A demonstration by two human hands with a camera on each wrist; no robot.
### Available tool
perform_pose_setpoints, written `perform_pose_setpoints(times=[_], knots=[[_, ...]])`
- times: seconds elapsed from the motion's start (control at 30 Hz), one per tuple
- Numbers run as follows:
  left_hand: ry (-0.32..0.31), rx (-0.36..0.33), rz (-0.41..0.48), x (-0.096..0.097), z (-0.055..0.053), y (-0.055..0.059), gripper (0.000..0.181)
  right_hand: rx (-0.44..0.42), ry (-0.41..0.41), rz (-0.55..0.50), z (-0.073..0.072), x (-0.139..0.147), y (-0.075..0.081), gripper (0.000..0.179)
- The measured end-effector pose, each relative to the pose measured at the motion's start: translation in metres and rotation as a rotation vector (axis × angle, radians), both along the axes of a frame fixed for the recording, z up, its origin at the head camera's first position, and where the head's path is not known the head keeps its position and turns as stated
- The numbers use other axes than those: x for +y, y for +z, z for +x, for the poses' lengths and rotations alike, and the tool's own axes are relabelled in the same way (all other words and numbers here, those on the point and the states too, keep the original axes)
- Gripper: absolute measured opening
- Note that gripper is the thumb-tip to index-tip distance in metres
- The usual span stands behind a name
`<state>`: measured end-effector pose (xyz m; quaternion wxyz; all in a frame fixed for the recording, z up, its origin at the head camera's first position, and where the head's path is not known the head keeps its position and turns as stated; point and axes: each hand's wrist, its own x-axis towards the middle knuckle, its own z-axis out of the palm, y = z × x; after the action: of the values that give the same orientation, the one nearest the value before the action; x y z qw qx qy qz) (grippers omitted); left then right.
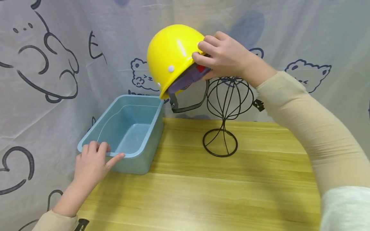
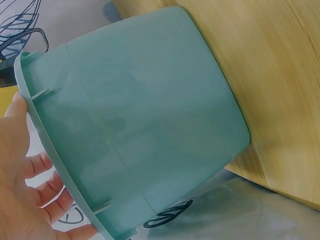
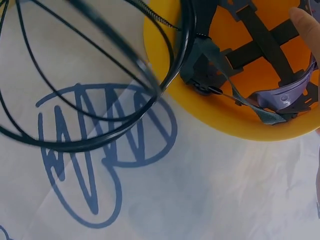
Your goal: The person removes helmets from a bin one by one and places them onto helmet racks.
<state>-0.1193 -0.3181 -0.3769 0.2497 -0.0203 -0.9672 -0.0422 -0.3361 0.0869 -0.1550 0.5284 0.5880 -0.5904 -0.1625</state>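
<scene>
A yellow hard hat (image 1: pixel 171 53) hangs tilted in the air, and my right hand (image 1: pixel 224 56) grips its right edge, thumb toward the inside. Black crossed straps and a purple band (image 3: pixel 285 95) show inside the shell in the right wrist view. Its dark chin strap (image 1: pixel 189 108) dangles below. Just right of and below the hat, a black wire stand (image 1: pixel 224 120) with a round cage top is upright on the table. My left hand (image 1: pixel 92 160) holds the near rim of a light blue plastic bin (image 1: pixel 156 128), fingers over the edge; nothing shows inside the bin.
The wooden table (image 1: pixel 202 192) spreads under the bin and stand. A pale curtain (image 1: pixel 115 32) with cartoon drawings hangs behind and along the left side, close to the bin.
</scene>
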Motion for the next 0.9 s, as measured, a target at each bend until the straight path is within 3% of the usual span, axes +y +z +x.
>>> perform_pose_setpoints(times=[0.6,0.9], knots=[[0.004,-0.007,0.011,0.000,0.003,0.001,0.050,-0.027,-0.079,0.003,0.007,0.034,-0.004,0.064],[0.007,-0.047,0.029,0.002,0.001,0.002,0.050,-0.044,-0.122,-0.018,0.010,0.054,-0.007,0.072]])
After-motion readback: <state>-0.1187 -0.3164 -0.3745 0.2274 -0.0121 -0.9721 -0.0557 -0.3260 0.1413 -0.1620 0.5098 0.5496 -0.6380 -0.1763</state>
